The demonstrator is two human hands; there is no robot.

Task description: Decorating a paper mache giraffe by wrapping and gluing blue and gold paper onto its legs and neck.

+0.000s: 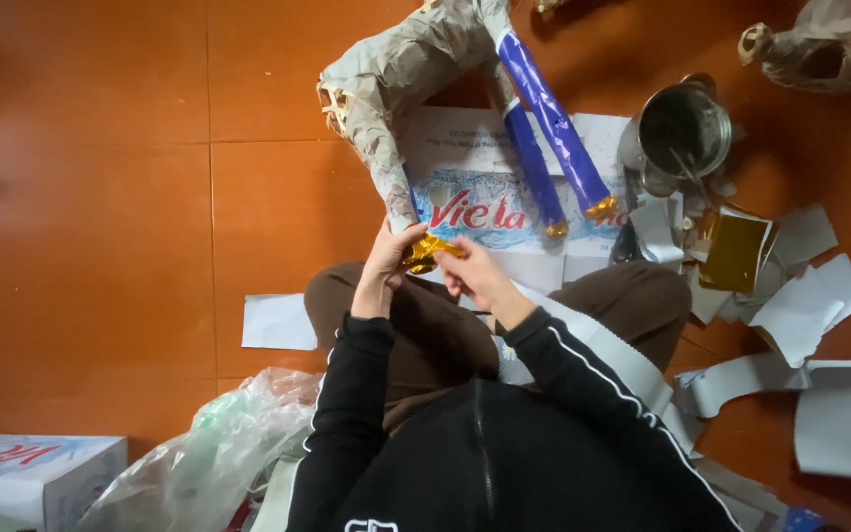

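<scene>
Near the middle of the frame, both hands are closed on a strip of gold foil [428, 250]: the left hand [386, 258] pinches it against the foot of a paper animal figure [401, 74], and the right hand [475, 274] grips its other end. The figure stands on a flattened cardboard box [490, 212] on the orange floor [100, 197]. Two of its legs are wrapped in blue foil [554, 128], and a metal pot [684, 133] sits at upper right beside paper scraps [805, 305].
</scene>
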